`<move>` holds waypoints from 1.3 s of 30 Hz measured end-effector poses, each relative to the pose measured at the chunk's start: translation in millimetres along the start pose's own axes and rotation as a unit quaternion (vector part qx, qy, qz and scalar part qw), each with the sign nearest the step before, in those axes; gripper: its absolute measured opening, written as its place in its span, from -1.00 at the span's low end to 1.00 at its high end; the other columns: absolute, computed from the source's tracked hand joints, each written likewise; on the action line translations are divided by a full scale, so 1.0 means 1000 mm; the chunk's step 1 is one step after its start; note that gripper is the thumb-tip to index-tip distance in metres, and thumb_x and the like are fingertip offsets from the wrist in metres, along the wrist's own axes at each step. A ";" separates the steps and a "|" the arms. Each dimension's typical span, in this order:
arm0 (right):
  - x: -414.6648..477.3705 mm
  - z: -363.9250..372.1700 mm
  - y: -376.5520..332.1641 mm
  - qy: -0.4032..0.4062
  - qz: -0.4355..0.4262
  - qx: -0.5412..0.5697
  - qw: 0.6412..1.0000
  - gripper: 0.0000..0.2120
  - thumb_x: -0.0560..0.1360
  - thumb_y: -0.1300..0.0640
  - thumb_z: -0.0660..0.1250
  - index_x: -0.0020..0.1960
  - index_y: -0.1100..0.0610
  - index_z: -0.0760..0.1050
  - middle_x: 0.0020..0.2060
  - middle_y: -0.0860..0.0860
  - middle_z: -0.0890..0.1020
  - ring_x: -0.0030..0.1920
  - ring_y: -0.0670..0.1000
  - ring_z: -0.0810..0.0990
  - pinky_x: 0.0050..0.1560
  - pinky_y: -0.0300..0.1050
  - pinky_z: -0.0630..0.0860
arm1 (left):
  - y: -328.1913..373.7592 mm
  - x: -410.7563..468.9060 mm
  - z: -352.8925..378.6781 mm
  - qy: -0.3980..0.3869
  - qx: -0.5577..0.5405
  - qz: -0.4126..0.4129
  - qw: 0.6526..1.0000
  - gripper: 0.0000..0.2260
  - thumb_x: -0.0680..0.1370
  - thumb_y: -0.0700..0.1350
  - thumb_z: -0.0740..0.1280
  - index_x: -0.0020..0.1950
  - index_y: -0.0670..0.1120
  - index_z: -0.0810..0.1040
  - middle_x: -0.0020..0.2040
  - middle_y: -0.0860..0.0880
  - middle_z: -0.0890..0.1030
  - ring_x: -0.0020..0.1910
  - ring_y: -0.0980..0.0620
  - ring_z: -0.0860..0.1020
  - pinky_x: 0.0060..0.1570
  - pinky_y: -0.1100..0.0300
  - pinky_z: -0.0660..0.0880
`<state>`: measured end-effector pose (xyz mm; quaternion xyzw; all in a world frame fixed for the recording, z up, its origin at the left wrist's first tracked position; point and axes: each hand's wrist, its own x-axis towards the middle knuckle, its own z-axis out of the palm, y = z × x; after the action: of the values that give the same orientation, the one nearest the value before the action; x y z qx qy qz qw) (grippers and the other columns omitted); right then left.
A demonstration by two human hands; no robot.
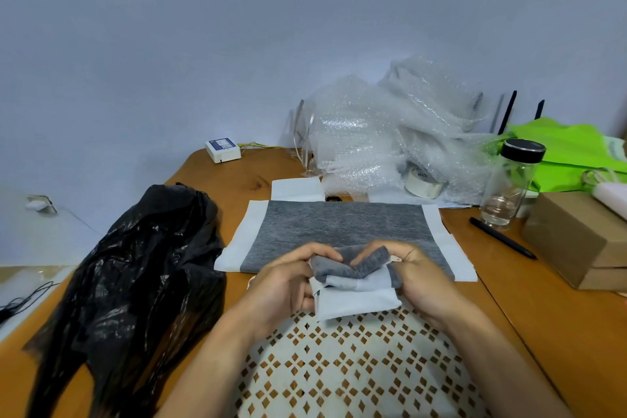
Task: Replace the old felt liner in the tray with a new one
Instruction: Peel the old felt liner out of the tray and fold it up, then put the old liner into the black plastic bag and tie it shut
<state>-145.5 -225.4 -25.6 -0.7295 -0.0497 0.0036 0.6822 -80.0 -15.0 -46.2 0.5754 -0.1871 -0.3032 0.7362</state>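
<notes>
- The left hand [285, 282] and right hand [420, 276] are close together, both clamped on one folded felt liner [356, 285], the fingers of each curled over its top edge from opposite ends.
- This folded felt liner is grey on one face and white on the other. It is bunched into a dip between the two hands, and a white flap hangs below them.
- It is held in the air above the far edge of the tray [339, 366], a white piece pierced with diamond-shaped holes that lies at the near edge of the table [509, 299] under both forearms.
- Just beyond the hands a second felt liner [332, 227] lies flat on the table, grey in the middle with a white strip along each side.
- I cannot tell which of the two liners is the old one.
- To the left of the flat liner, a crumpled black plastic bag [135, 282] sprawls across the table's left side.
- To the right lie a black pen [502, 238] and a cardboard box [570, 234], with a glass bottle [509, 190] with a black lid standing behind the pen.
- At the back sit a heap of bubble wrap [373, 132] with a roll of tape [425, 185] at its foot, a green bag [570, 149] and a small white device [223, 150].
</notes>
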 end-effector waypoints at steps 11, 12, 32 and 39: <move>0.003 0.002 0.009 0.009 -0.074 -0.145 0.987 -0.34 0.45 0.58 0.08 0.05 -0.06 0.70 0.10 -0.02 0.59 0.13 -0.07 0.57 0.06 -0.17 0.56 | -0.010 0.001 -0.010 -0.008 0.080 0.048 0.996 -0.37 0.58 -0.45 0.30 0.49 0.15 0.43 0.38 -0.04 0.57 0.31 -0.11 0.58 0.24 0.04 0.54; 0.002 0.003 0.008 0.004 -0.061 -0.127 0.990 -0.34 0.51 0.55 0.08 0.16 -0.11 0.65 0.17 -0.07 0.59 0.18 -0.12 0.57 0.09 -0.19 0.57 | -0.011 0.001 -0.012 0.010 0.084 0.045 0.995 -0.33 0.57 -0.43 0.32 0.51 0.20 0.39 0.37 -0.04 0.57 0.32 -0.11 0.58 0.29 -0.02 0.53; 0.000 0.082 -0.041 -0.121 -0.013 -0.162 0.979 -0.64 0.51 0.21 0.46 0.28 0.09 0.53 0.09 0.03 0.71 0.04 -0.03 0.71 -0.01 -0.20 0.63 | 0.042 -0.102 -0.038 0.148 0.191 0.091 0.966 -0.77 0.66 -0.20 0.31 0.27 -0.27 0.60 0.09 -0.24 0.71 0.01 -0.08 0.70 0.02 0.09 0.66; 0.012 0.126 -0.047 -0.121 -0.072 -0.224 0.964 -0.80 0.57 0.21 0.39 0.18 0.10 0.57 0.04 0.09 0.69 -0.03 0.00 0.70 -0.10 -0.21 0.62 | 0.046 -0.177 -0.074 0.249 0.351 0.118 0.895 -0.77 0.68 -0.05 0.27 0.32 0.08 0.58 0.08 0.05 0.73 0.01 0.12 0.70 0.03 0.16 0.63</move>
<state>-146.0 -96.5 13.5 -0.8523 -0.1837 0.0318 0.4886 -155.1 163.1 -8.3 0.8266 -0.1583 0.0240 0.5396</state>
